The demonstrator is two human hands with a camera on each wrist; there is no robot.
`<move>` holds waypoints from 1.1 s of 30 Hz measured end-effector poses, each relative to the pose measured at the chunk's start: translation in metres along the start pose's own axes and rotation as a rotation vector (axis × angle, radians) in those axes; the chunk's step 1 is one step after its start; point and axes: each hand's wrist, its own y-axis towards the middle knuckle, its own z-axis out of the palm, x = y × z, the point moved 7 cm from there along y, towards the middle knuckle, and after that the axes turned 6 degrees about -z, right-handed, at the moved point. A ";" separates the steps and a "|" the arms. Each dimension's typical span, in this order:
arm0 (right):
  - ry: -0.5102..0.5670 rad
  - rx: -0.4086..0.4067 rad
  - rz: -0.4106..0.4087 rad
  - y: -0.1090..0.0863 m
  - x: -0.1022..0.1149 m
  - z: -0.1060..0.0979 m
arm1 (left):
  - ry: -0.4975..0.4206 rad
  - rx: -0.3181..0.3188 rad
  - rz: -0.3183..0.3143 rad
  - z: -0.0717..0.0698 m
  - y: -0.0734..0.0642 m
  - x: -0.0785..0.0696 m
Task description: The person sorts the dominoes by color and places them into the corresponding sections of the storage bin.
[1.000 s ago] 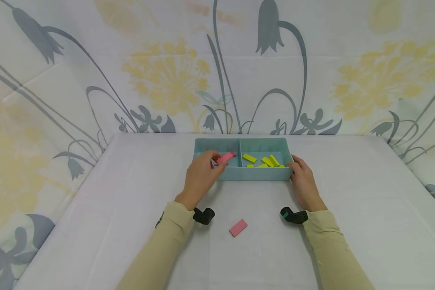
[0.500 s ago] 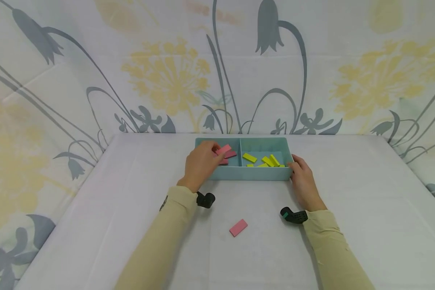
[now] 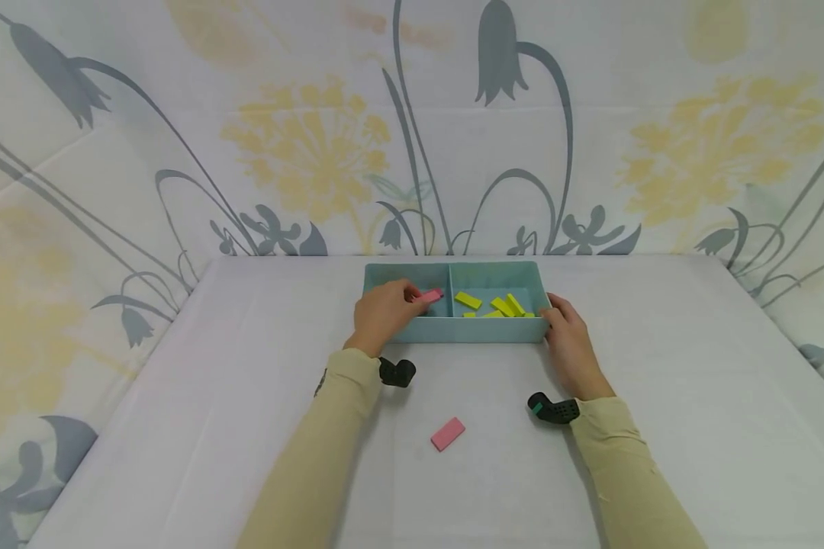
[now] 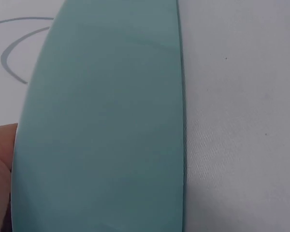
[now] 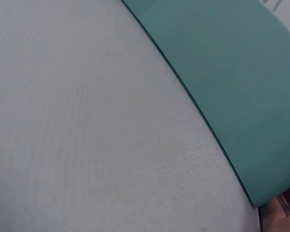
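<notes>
A pale teal box [image 3: 470, 330] with two compartments stands at the back of the table. My left hand [image 3: 383, 313] reaches over its front wall and pinches a flat pink block [image 3: 429, 296] low in the left compartment, where the hand hides most of what lies there. My right hand [image 3: 571, 347] grips the box's right end by the front corner. Several yellow blocks [image 3: 468, 300] lie in the right compartment. Both wrist views mostly show the box's front wall [image 4: 106, 121], with part of the left hand at the left edge and right fingers [image 5: 280, 217] at the lower corner.
Another pink block [image 3: 448, 434] lies on the white tabletop [image 3: 494, 488] between the forearms. Behind the box rises a flower-patterned cloth [image 3: 446, 137]. A black wrist device [image 3: 553, 409] sits on each wrist.
My left hand first lifted slightly with the pink block, then lowered it into the left compartment. The right hand keeps its hold on the box. The head view shifted slightly.
</notes>
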 end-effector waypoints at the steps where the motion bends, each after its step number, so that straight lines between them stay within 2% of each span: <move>1: 0.000 -0.001 0.001 0.000 0.000 -0.001 | 0.012 0.005 0.001 0.001 0.000 -0.001; 8: 0.067 0.011 -0.013 0.001 0.001 -0.001 | 0.029 0.036 -0.033 0.002 0.001 -0.002; 23: 0.102 0.012 -0.024 0.003 0.000 0.000 | 0.044 0.056 -0.092 0.004 0.003 0.002; 33: 0.102 0.011 -0.019 0.003 -0.001 0.000 | 0.034 0.060 -0.065 0.004 0.003 0.002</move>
